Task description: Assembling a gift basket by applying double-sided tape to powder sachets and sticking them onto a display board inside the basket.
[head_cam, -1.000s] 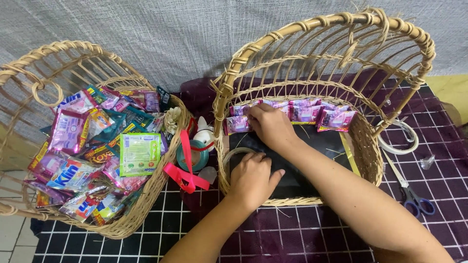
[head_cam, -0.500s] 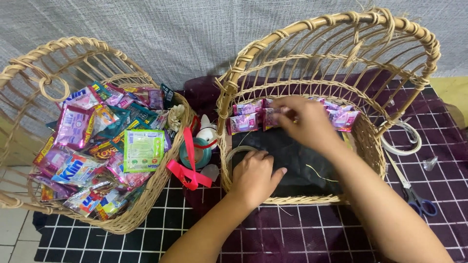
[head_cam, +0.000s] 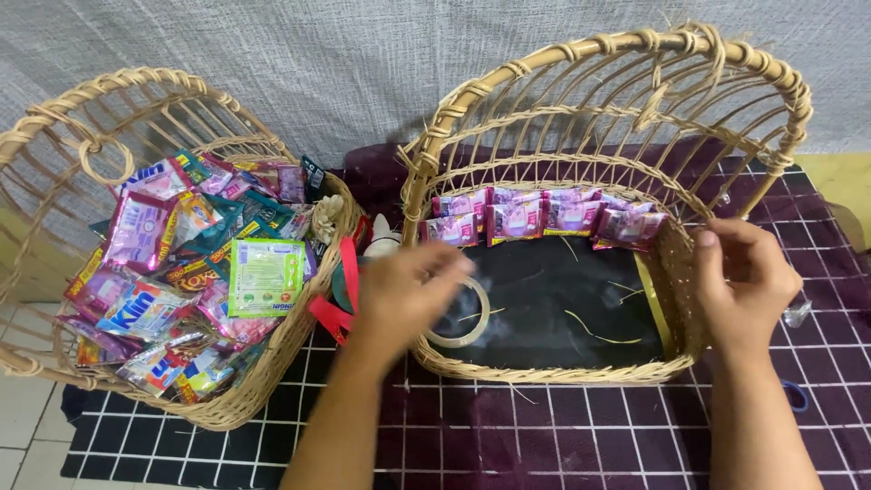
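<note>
Tape roll [head_cam: 461, 313] is seen from the head view inside the right wicker basket [head_cam: 544, 372], at its 9 o'clock corner. It is touched by the blurred left hand [head_cam: 408, 295], fingers spread. The right hand [head_cam: 739, 281] is half-curled, holding nothing, at the 3 o'clock rim. Purple sachets [head_cam: 544, 218] are lined at 12 o'clock.

Grey woven cloth backdrop [head_cam: 299, 54]; dark grid-patterned tablecloth [head_cam: 562, 436]; pale tiled floor [head_cam: 23, 422] lower left.

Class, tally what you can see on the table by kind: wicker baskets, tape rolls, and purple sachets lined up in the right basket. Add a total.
Wicker baskets: 2, left basket, right basket
Tape roll: 1
Purple sachets in the row: about 7, overlapping
Total: about 10
</note>
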